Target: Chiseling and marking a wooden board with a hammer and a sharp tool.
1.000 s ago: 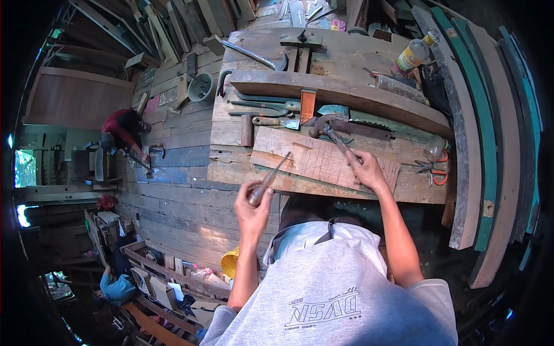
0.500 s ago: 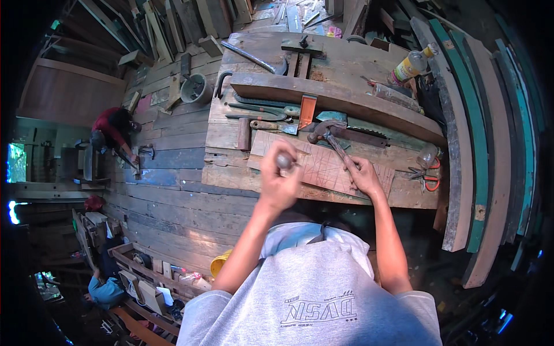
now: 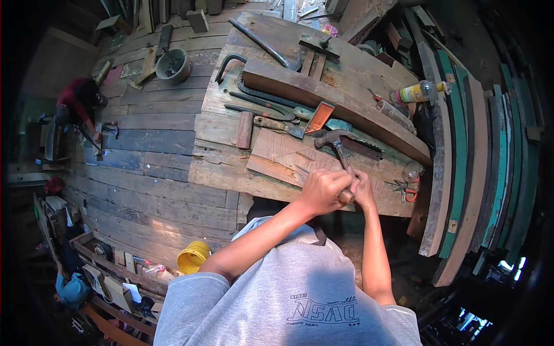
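My left hand is closed around a chisel. The butt of its wooden handle pokes out on the right, and a thin metal end shows to the left, over the board. Close beside it, my right hand grips the handle of a claw hammer, whose head points away from me. Both hands are almost touching. Under them lies a flat wooden board with pencil lines and a rough, chipped patch. My hands and forearms hide part of the board.
On the workbench lie a try square, pliers, a handsaw, a wooden cylinder, red-handled scissors and a thick beam. Planks stand at right. A person crouches at far left.
My left hand has swung right with the chisel, from above the board's left part to beside my right hand. The hammer stays in my right hand. The view has shifted.
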A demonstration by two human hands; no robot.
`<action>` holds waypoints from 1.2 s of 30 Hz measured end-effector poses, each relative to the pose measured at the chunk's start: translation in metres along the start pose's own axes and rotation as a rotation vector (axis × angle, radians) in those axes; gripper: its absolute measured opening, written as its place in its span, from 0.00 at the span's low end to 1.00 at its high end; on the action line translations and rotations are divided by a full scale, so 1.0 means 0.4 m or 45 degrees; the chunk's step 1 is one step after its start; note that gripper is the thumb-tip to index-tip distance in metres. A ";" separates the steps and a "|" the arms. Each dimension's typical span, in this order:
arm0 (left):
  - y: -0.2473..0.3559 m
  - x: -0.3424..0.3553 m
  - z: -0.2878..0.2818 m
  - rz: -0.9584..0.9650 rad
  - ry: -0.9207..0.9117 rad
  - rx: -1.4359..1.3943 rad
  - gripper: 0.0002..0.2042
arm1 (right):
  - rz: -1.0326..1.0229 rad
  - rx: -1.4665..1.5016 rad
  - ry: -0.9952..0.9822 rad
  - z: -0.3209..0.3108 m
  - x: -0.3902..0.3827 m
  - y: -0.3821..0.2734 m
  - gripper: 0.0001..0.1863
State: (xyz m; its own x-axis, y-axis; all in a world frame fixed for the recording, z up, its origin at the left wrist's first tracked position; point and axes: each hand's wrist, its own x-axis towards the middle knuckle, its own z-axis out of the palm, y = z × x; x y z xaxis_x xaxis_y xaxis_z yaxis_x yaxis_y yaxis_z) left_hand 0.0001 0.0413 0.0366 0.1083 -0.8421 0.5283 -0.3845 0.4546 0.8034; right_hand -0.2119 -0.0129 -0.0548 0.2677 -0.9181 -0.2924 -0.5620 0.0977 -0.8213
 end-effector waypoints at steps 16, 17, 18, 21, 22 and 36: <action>-0.066 0.010 -0.038 -0.178 0.017 -0.044 0.12 | -0.039 -0.176 0.126 0.024 -0.013 -0.013 0.18; -0.067 0.009 -0.039 -0.188 0.015 -0.043 0.12 | -0.040 -0.173 0.140 0.026 -0.014 -0.014 0.19; -0.070 0.009 -0.041 -0.193 0.014 -0.058 0.12 | -0.041 -0.169 0.147 0.029 -0.015 -0.016 0.19; -0.071 0.007 -0.040 -0.213 0.007 -0.077 0.13 | -0.057 -0.176 0.188 0.033 -0.016 -0.024 0.20; -0.073 0.008 -0.039 -0.235 0.006 -0.083 0.13 | -0.002 -0.174 0.160 0.030 -0.015 -0.029 0.21; -0.094 0.006 -0.040 -0.112 0.154 -0.114 0.16 | 0.207 0.119 0.214 -0.017 -0.135 -0.052 0.23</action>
State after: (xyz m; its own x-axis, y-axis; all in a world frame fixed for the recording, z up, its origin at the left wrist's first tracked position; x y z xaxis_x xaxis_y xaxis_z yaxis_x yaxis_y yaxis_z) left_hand 0.0295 0.0267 0.0120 0.2495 -0.8410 0.4800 -0.2863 0.4094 0.8662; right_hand -0.2200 0.0319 -0.0185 0.0415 -0.9377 -0.3451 -0.5099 0.2771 -0.8144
